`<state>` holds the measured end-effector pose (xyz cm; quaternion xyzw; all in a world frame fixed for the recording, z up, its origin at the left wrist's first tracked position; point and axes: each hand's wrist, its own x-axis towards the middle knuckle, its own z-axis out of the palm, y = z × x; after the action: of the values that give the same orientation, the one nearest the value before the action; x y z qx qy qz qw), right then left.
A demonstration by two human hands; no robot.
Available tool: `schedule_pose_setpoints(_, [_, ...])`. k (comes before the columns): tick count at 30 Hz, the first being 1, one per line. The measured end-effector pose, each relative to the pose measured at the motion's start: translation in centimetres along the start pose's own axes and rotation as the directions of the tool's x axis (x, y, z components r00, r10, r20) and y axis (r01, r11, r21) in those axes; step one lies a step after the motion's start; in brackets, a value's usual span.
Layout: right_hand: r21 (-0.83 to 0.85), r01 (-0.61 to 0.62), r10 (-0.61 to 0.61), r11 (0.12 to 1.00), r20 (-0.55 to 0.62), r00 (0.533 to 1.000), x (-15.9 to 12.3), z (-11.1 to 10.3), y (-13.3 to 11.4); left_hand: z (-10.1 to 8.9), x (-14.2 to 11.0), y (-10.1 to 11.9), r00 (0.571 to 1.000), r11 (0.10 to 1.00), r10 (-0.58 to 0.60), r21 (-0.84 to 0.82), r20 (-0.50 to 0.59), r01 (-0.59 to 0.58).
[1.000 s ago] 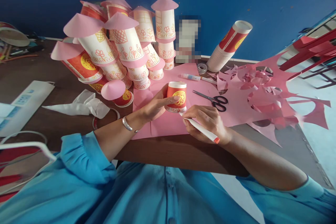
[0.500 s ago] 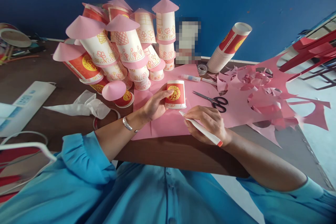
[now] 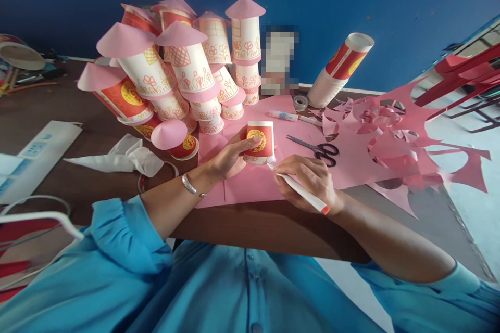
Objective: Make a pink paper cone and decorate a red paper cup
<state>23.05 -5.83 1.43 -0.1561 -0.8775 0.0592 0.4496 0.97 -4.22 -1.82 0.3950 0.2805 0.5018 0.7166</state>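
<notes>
Fingers (image 3: 244, 144) of my left hand (image 3: 228, 160) curl round a red paper cup (image 3: 267, 143).
I hold it, thumb on its yellow emblem (image 3: 257, 134), over the pink paper (image 3: 253, 190), left of the black-handled scissors (image 3: 327, 152). My right hand (image 3: 307, 179) grips a white marker (image 3: 304, 195), tip close to the cup's lower rim; whether they touch I can't tell. Cone-roofed cup towers (image 3: 191, 70) stand far left, a paper-cup stack (image 3: 328, 86) far right.

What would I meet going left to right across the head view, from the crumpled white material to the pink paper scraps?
Crumpled white material, silver bracelet, held red cup, scissors, pink paper scraps.
</notes>
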Motion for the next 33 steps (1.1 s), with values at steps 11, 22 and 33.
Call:
schedule_pose_setpoints(11, [-0.017, -0.008, 0.008, 1.0, 0.008, 1.0, -0.02, 0.2, 0.04, 0.13, -0.08, 0.12, 1.0, 1.0, -0.006, 0.019, -0.009, 0.006])
schedule_pose_setpoints(22, [-0.039, -0.007, 0.007, 0.999, 0.007, 1.0, -0.05, 0.07, 0.25, 0.54, -0.2, 0.47, 1.0, 0.999, -0.005, 0.052, -0.022, 0.006])
schedule_pose_setpoints(33, [0.013, -0.01, 0.01, 1.0, 0.049, 0.999, 0.12, 0.02, -0.02, 0.77, -0.28, 0.63, 1.0, 0.999, -0.007, 0.05, 0.005, 0.007])
